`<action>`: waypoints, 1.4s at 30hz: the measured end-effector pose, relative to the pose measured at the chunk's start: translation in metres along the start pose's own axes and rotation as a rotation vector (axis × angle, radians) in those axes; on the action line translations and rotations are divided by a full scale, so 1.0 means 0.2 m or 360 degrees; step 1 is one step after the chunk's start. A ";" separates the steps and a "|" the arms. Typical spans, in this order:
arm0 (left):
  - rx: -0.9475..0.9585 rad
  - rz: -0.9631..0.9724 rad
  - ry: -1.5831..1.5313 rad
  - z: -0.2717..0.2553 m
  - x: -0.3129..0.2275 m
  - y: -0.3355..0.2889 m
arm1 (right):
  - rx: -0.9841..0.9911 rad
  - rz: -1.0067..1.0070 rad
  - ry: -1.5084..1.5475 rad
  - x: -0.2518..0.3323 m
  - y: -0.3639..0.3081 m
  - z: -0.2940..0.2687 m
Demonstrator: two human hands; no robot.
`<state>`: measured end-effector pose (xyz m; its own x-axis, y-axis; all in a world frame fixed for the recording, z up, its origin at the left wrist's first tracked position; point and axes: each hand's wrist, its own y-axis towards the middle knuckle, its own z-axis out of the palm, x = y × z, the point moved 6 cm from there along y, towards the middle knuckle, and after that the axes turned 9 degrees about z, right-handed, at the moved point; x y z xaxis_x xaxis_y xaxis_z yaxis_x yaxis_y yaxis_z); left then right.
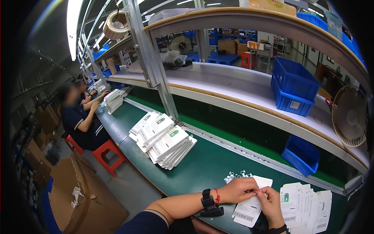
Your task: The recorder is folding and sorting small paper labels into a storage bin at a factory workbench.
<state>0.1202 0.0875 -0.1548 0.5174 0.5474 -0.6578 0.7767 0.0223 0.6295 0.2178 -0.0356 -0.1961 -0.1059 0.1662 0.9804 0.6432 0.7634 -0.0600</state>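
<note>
My left hand (pixel 238 190) and my right hand (pixel 271 206) meet over a flat white printed package (pixel 246 212) on the green table. The fingertips of both are pinched together, and what lies between them is too small and covered to make out. Just beyond the left hand is a scatter of small white plastic pieces (pixel 238 176). To the right of my right hand, several similar white packages (pixel 306 206) overlap in a fan. Further left, a tall, uneven stack of the same packages (pixel 167 138) stands on the table.
Above the table's far side runs a white shelf (pixel 222 80) with stacked blue bins (pixel 294 87) and a fan (pixel 348 117). Another blue bin (pixel 302 155) sits below it. An open cardboard box (pixel 83 195) stands at lower left. Co-workers (pixel 80 113) sit along the table, near red stools (pixel 109 156).
</note>
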 end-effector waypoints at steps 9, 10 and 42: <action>0.0106 -0.0042 0.0063 0.01 0.02 -0.01 | 0.0017 0.0016 0.0073 0.05 -0.02 0.01; 0.0108 -0.0042 0.0062 0.01 0.02 -0.01 | 0.0013 0.0019 0.0070 0.05 -0.02 0.01; 0.0071 -0.0028 0.0092 -0.01 0.01 0.00 | 0.0025 0.0012 0.0146 0.07 -0.03 0.01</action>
<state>0.1202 0.0898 -0.1561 0.4827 0.5948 -0.6428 0.8014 -0.0039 0.5981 0.2108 -0.0355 -0.1826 -0.0305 0.1149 0.9929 0.6315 0.7723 -0.0700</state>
